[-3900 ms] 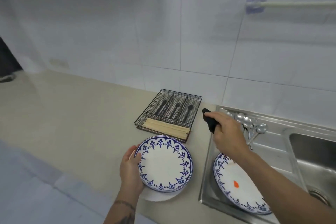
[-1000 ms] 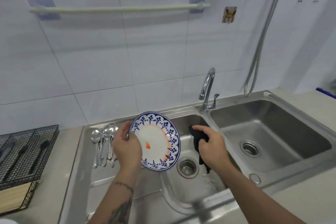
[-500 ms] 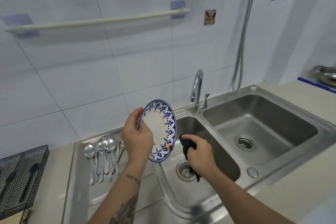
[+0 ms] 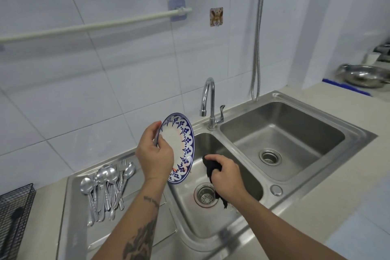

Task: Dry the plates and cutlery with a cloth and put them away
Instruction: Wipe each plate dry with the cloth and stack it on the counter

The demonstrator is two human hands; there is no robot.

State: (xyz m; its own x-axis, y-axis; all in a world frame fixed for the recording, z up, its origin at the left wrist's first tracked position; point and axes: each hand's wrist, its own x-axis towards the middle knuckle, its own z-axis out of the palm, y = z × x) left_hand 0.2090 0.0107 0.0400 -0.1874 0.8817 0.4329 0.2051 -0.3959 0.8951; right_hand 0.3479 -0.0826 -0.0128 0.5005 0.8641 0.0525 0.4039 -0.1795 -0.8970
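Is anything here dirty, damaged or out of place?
Yes: the plate, which the left hand holds tilted over the sink basin, shows orange marks on its white face. The right hand grips the dark cloth.

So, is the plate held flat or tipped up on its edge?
Tipped up. The left hand grips the plate nearly on edge above the left sink basin, its face turned towards the right hand, which holds the dark cloth.
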